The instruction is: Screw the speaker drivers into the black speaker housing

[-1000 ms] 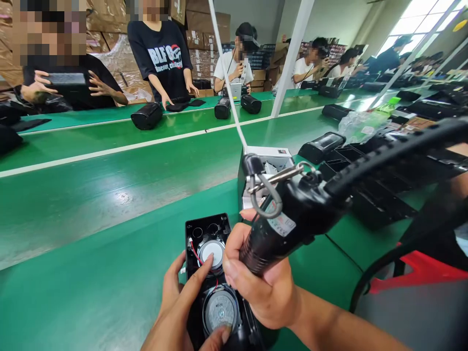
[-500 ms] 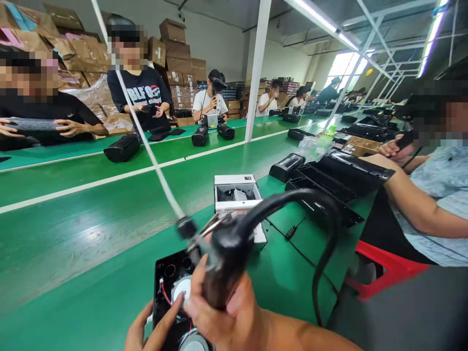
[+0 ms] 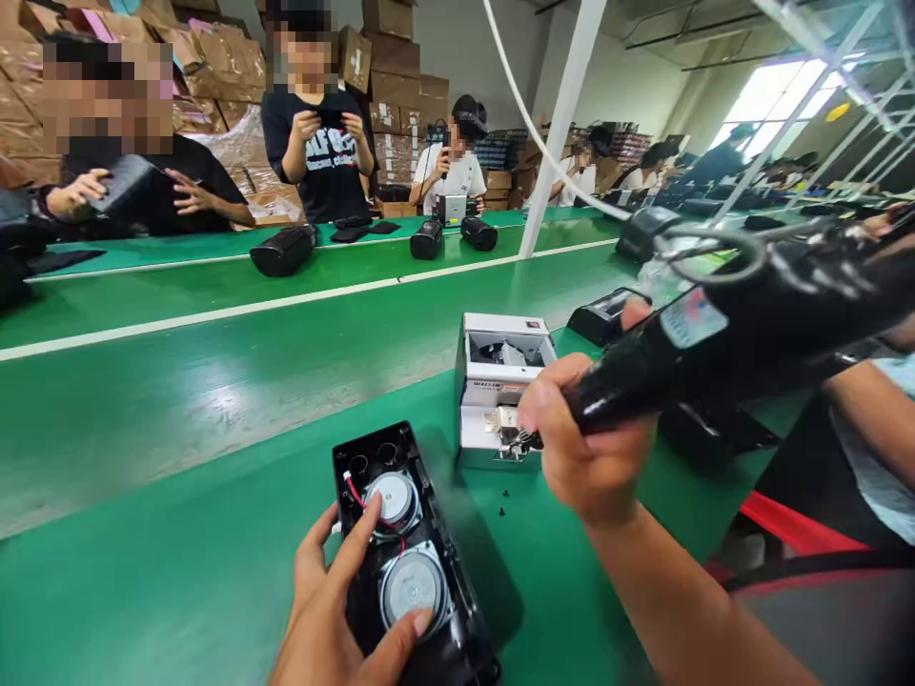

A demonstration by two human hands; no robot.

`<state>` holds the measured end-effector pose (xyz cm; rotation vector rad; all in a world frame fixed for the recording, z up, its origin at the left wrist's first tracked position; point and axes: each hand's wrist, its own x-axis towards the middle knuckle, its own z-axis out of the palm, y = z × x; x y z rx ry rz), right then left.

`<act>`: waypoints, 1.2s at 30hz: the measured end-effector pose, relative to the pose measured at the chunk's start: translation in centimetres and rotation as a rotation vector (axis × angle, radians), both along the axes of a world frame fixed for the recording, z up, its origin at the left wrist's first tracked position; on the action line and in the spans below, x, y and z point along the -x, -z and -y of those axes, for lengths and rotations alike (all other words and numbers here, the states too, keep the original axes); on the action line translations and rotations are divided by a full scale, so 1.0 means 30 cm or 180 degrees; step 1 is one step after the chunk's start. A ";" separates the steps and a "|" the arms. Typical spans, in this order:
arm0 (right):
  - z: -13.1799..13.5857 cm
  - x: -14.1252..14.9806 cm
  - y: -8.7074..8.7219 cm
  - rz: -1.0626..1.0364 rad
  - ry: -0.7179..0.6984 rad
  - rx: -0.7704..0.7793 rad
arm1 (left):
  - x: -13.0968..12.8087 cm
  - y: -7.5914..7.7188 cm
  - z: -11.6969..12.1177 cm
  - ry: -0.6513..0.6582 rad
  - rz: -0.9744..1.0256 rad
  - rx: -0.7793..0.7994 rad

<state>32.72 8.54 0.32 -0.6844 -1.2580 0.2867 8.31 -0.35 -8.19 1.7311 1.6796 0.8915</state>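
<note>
My left hand [image 3: 343,591] grips a black speaker housing [image 3: 457,581], its fingers and thumb over the parts inside. Two round silver speakers, an upper one [image 3: 393,499] and a lower one [image 3: 415,589], sit in the housing, with a red wire [image 3: 353,488] beside the upper one. In my right hand [image 3: 593,457] is a black electric screwdriver [image 3: 686,333], held nearly level, its tip end at the front of a white screw feeder [image 3: 500,381]. Whether a screw is on the bit cannot be made out. A pair of small dark screws [image 3: 503,505] lies on the green bench.
A black housing [image 3: 604,316] stands behind the feeder. Across the green bench [image 3: 214,419] are several black housings and co-workers. A white post [image 3: 561,133] rises at the middle, with a pale cable [image 3: 521,105] before it. A red stool [image 3: 801,524] is at right.
My right hand has brought the screwdriver from above the speaker housing over to the screw feeder, tipping it from upright to nearly level. My left hand stays on the housing. The view has shifted.
</note>
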 end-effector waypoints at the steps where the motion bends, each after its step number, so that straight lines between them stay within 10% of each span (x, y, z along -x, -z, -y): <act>1: 0.011 0.007 -0.008 -0.0035 -0.0005 0.0110 | -0.011 -0.012 0.009 -0.0054 0.0124 0.0091; 8: 0.234 0.076 -0.086 -0.0934 -0.0765 0.0655 | -0.032 -0.045 0.034 -0.0219 0.0552 0.0494; 13: 0.348 0.142 -0.027 -0.0766 -0.1406 0.0865 | -0.038 -0.057 0.041 -0.0220 0.0654 0.0577; 20: 0.338 0.198 0.091 -0.0817 -0.1387 0.0911 | -0.047 -0.087 0.044 -0.0220 0.0693 0.0768; 36: 0.337 0.224 0.125 -0.0182 -0.1367 0.0779 | -0.027 -0.069 0.032 0.0043 0.0501 0.0917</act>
